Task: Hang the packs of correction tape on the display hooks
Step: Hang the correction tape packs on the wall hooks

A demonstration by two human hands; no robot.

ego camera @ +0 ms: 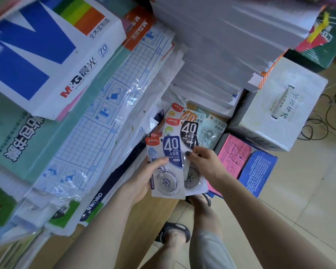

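So both hands are busy with the packs of correction tape (169, 164), no hooks anywhere in view though. The left hand (144, 179) has its grip wrapped around the front pack, the blue "40" one (166, 167), thumb pressed across its face and the rest of the fingers hidden behind the card. The right hand (204, 162) pinches the black "40" pack (189, 136) just behind it, fingertips on the card's lower right area, so that grip is narrow and closed on card too. Behind those two there are a few more cards fanned out, including some pale green ones (213, 129) that look like a different product, can't say for sure.

The bit that matters for the next move: the packs stand roughly upright in the hands, long axis running away from the person, red header ends pointing up and away, tape wheels down near the palms. I can't make out the hanging holes, but they'd presumably be at the far ends, which is handy for sliding onto a hook. The right hand is the one that would peel a single pack off the fan, while the left keeps the bundle.

All this happens over a wooden tabletop (149, 214) edge, next to a messy pile of plastic-wrapped sheets (105, 117) and a big stack of white paper (221, 45). My guess is hanging hasn't started, since the display isn't in view.
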